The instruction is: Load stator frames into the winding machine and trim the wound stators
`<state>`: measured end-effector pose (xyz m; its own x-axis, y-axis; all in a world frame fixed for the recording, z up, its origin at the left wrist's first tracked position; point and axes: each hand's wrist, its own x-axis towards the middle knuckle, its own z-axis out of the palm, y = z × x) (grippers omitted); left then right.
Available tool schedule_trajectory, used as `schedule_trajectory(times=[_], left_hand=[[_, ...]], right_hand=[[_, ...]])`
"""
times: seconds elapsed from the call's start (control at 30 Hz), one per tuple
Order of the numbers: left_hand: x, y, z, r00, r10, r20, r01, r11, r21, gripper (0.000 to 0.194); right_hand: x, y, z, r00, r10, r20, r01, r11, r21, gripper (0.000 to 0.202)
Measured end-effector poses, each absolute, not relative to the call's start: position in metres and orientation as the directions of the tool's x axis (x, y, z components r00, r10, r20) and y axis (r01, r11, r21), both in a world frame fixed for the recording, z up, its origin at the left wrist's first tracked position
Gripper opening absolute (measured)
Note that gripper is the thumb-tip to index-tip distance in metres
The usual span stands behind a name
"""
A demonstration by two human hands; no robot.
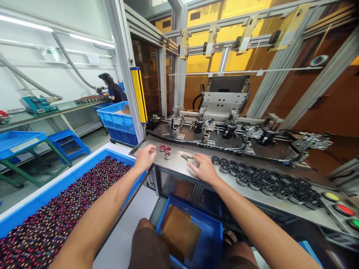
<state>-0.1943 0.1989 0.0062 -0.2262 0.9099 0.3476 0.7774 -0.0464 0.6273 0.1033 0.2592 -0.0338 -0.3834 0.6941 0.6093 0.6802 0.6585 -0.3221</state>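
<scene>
My left hand hovers over the left end of the metal bench, its fingers loosely curled and apart, with nothing visible in them. Just right of it stand a few small wound motor stators with red tops. My right hand is low over the bench, thumb and fingers spread around the handles of small pliers. The pliers' jaws point left, toward the stators; whether the fingers touch the handles is hard to see. Rows of black, spoked motor parts sit to the right of this hand.
A large blue bin full of wound stators is at my left. Behind the bench is a machine with several black motor-like cylinders. Coloured push buttons are at far right. A blue crate holds cardboard below. Another person works far left.
</scene>
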Motion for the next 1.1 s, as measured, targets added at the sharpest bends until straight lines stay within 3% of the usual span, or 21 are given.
schedule_trajectory(times=[0.17,0.33,0.5,0.6,0.67,0.77,0.83,0.93,1.1], left_hand=[[-0.160,0.235,-0.009,-0.215,0.955,0.203,0.684,-0.001,0.730,0.032],[-0.142,0.239,-0.019,-0.289,0.934,0.210,0.608,0.009,0.794,0.035],[-0.129,0.213,-0.012,-0.355,0.887,0.294,0.534,-0.066,0.843,0.036],[-0.122,0.168,-0.004,-0.372,0.852,0.368,0.471,-0.169,0.866,0.054],[-0.112,0.126,0.000,-0.368,0.832,0.415,0.424,-0.247,0.871,0.063],[-0.088,0.061,0.001,-0.346,0.808,0.477,0.375,-0.348,0.860,0.061],[-0.068,0.027,0.000,-0.321,0.761,0.563,0.354,-0.455,0.817,0.056],[-0.042,-0.004,-0.003,-0.254,0.707,0.660,0.341,-0.573,0.745,0.053],[-0.023,-0.016,0.000,-0.178,0.756,0.630,0.227,-0.591,0.774,0.058]], right_hand=[[0.114,0.247,-0.021,-0.204,0.574,0.793,0.629,0.697,-0.343,0.042],[0.114,0.239,-0.016,-0.153,0.512,0.845,0.573,0.743,-0.347,0.041],[0.112,0.243,-0.010,-0.109,0.553,0.826,0.516,0.741,-0.429,0.034],[0.114,0.228,-0.001,-0.111,0.603,0.790,0.443,0.741,-0.504,0.030],[0.115,0.200,0.003,-0.152,0.650,0.744,0.369,0.736,-0.568,0.027],[0.117,0.136,0.006,-0.300,0.720,0.625,0.242,0.692,-0.680,0.023],[0.119,0.094,0.009,-0.404,0.764,0.502,0.112,0.587,-0.802,0.027],[0.123,0.048,0.017,-0.506,0.819,0.271,-0.139,0.232,-0.963,0.037],[0.144,0.030,0.023,-0.564,0.816,0.130,-0.346,-0.090,-0.934,0.040]])
